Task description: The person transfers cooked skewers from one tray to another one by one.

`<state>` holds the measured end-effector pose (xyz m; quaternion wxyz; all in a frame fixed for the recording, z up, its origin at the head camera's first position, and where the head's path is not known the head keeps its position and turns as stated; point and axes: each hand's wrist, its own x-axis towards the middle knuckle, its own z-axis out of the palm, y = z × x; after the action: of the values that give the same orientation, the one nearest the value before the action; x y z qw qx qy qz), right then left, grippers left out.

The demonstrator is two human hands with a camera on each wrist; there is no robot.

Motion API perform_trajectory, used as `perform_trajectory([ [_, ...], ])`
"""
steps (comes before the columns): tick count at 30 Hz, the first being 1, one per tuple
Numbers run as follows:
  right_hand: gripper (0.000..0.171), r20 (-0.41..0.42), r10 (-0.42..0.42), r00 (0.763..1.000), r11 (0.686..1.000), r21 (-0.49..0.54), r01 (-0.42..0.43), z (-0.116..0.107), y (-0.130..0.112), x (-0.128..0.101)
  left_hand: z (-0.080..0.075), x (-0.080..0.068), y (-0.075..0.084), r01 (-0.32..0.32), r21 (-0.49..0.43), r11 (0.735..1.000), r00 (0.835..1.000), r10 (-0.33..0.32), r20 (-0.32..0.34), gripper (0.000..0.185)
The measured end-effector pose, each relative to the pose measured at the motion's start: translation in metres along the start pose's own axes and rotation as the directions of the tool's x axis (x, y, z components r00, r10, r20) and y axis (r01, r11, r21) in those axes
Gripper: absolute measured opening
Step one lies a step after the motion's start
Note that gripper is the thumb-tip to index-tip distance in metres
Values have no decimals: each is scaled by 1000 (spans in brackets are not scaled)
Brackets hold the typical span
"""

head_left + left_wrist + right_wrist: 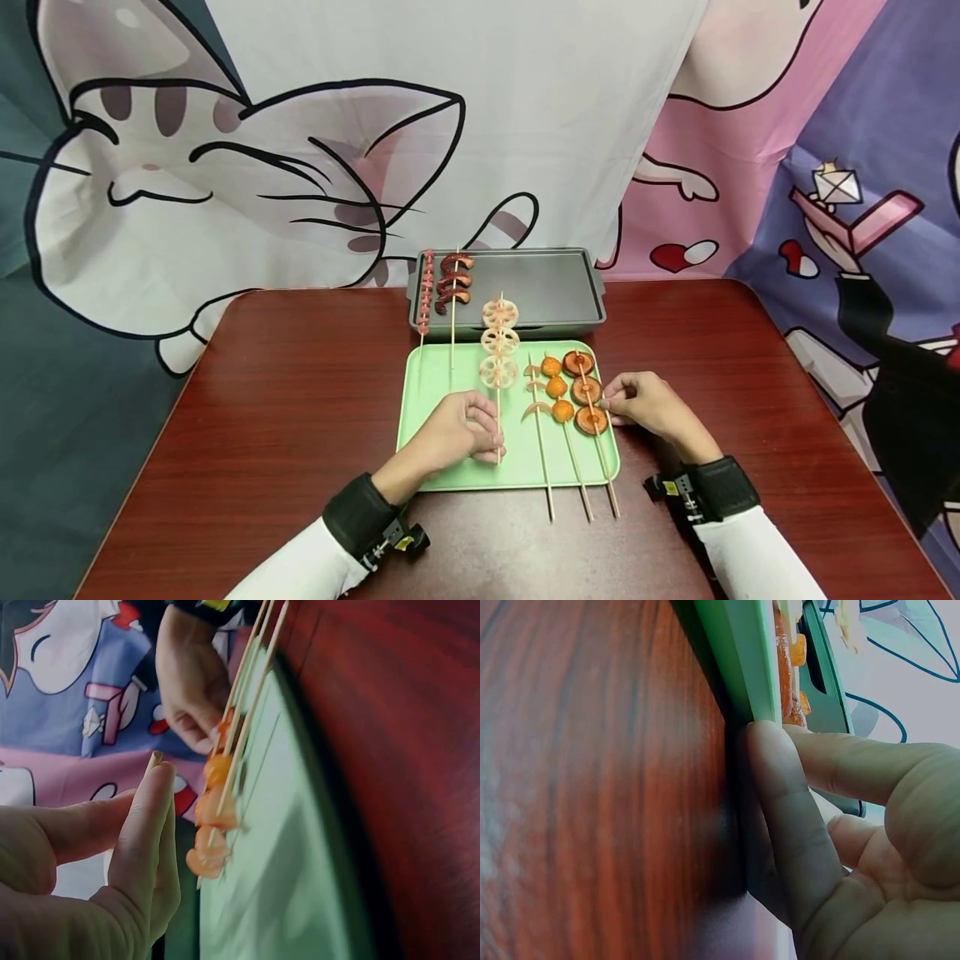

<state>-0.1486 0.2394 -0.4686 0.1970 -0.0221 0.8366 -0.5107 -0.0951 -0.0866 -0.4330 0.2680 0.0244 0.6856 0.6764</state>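
Pinching the lotus-root skewer (498, 392), your left hand (453, 433) rests on the green tray (450, 467); your right hand (648, 406) fingers touch the mushroom skewer (588, 400).

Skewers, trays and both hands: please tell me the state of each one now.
Lotus root skewer: stick pinched by left hand, tip over grey tray.
Mushroom skewer: flat on green tray, touched by right hand.
Orange ball skewer: flat, untouched.
Two dark skewers: leaning on grey tray.
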Motion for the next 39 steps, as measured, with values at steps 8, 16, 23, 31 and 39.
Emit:
perform_trajectory([
  [8, 12, 9, 0, 1000, 1000, 8, 0, -1, 0, 0, 7, -14, -13, 7, -17, 1000, 1000, -7, 7, 34],
  [16, 11, 11, -4, 1000, 1000, 11, 4, -1, -1, 1, 14, -25, -20, 25, -41, 999, 1000, -24, 5, 32],
  [23, 11, 0, -8, 1000, 1000, -4, 8, 0, 0, 0, 20, -33, -26, 40, -62, 997, 999, -38, 21, 35],
  [31, 11, -2, -12, 1000, 1000, 0, 12, -2, -1, 0, 22, -34, -31, 71, -85, 994, 997, -69, 27, 35],
  [39, 12, 3, -18, 1000, 1000, 7, 18, -1, 0, 0, 21, -30, -33, 107, -101, 989, 994, -106, 20, 37],
])
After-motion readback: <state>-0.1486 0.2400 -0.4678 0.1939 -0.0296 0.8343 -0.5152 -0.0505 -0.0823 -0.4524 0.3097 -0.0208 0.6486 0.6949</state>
